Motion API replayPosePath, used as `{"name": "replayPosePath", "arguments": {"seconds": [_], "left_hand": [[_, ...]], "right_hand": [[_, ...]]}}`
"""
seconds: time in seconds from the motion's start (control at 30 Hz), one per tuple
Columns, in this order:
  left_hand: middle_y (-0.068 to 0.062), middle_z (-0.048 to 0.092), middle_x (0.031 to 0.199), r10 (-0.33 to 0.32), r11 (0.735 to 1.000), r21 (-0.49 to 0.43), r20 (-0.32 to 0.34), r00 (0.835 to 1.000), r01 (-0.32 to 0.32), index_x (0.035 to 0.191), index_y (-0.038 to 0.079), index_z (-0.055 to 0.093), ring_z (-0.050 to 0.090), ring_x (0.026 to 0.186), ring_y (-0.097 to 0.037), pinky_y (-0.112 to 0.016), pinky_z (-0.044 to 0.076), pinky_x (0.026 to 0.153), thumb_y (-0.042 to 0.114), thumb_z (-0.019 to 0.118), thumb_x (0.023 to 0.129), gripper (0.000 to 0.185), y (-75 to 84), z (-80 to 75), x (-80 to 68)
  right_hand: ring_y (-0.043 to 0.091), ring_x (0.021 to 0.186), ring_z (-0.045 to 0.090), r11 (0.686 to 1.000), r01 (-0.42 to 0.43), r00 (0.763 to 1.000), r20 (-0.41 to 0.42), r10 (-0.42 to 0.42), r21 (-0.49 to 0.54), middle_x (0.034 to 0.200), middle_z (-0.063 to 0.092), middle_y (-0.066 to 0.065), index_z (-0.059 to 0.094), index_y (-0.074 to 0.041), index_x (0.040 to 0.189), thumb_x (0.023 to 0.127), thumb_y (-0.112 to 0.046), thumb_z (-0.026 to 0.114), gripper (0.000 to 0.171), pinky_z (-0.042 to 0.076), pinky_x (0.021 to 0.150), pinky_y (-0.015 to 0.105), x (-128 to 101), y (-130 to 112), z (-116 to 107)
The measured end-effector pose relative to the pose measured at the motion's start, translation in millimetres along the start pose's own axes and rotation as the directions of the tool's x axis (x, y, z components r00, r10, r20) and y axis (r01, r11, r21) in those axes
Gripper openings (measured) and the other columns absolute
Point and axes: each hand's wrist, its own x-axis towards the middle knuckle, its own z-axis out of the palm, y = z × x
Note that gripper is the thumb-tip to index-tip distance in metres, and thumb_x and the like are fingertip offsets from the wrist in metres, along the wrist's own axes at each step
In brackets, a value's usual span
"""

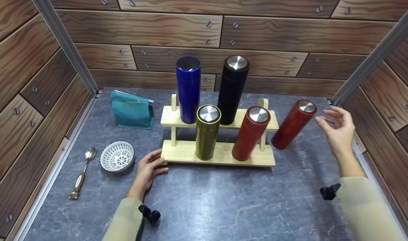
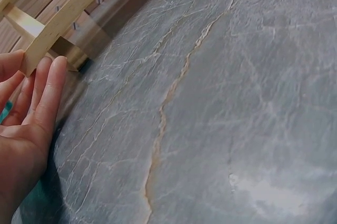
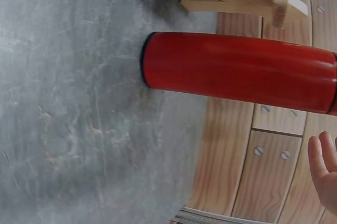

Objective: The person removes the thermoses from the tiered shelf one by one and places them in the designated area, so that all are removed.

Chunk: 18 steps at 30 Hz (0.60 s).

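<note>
With the left hand (image 1: 149,169) flat against the rack (image 1: 224,157), the right hand (image 1: 337,129), fingers apart, should grasp the red flask (image 1: 292,125) standing on the bench (image 1: 224,201) mid-body.

light: even, bright, overhead | shadows: soft, short | wrist views: curved edges, slightly soft

Five flasks (image 1: 293,124), one rack (image 1: 220,156)
</note>
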Motion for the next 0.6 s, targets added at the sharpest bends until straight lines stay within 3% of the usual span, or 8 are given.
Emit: {"name": "replayPosePath", "arguments": {"seconds": [0.6], "left_hand": [[-0.015,0.058,0.11,-0.004,1.0,0.003,-0.009,1.0,0.004,0.127,-0.003,0.051,0.06,0.08,-0.027,-0.041,0.057,0.066,-0.005,0.06,0.084,0.045,0.1,1.0,-0.9]], "right_hand": [[0.026,0.094,0.059,0.993,0.065,0.99,0.122,-0.077,0.097,0.106,0.06,0.019,0.052,0.006,0.118,0.074,0.015,0.069,0.048,0.054,0.072,0.019,6.4,-38.0,24.8]]}}
